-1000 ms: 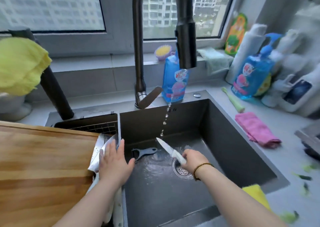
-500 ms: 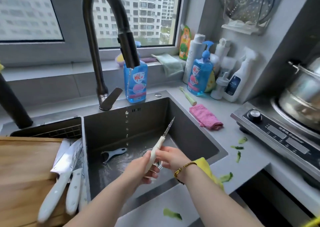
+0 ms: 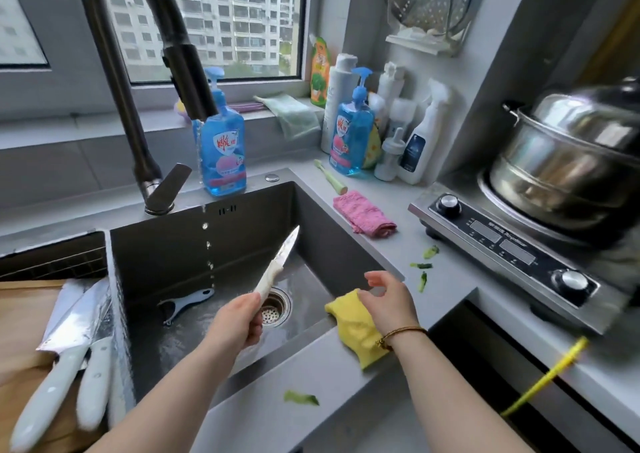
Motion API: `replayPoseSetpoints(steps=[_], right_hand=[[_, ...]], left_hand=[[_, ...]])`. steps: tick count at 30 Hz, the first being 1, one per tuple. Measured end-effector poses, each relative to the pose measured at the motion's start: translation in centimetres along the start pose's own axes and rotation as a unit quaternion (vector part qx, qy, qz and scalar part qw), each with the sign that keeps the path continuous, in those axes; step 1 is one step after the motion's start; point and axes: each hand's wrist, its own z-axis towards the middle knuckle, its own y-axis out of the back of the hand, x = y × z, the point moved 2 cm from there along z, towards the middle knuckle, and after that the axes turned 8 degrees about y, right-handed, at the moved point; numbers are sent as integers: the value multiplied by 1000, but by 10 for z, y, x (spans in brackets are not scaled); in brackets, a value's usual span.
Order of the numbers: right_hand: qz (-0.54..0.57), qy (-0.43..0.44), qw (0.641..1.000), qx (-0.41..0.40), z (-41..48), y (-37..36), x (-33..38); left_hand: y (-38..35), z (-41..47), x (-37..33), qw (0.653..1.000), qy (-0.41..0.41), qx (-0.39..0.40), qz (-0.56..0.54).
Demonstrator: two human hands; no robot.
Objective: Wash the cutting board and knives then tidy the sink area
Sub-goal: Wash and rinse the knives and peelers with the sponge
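The left hand (image 3: 239, 321) grips the small knife (image 3: 277, 265) by its handle over the sink (image 3: 166, 244), blade tilted toward 1 o'clock, safely away from the body, while the right hand (image 3: 388, 300), fingers loosely spread, hovers over the yellow cloth (image 3: 353, 331) at 3 o'clock, seemingly to scrub.

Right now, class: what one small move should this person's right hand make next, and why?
Probably close the right hand on the yellow cloth. That hand hangs open right at the cloth, which lies on the front corner of the sink, while the left hand grips the small knife over the sink, with nothing yet to wipe its blade.
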Motion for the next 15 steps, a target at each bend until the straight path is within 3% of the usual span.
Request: replayPoseSetpoints(steps=[5, 9, 12, 15], right_hand=[[-164, -65, 978, 113, -8, -5, -16], [-242, -85, 958, 126, -4, -9, -12], [-223, -113, 958, 138, 3, -12, -12], [-111, -102, 985, 88, 13, -17, -3]], left_hand=[[-4, 6, 1, 1000, 0, 3, 15], [-6, 7, -2, 1000, 2, 18, 25], [-4, 8, -4, 999, -2, 18, 35], [7, 9, -7, 999, 1, 14, 37]])
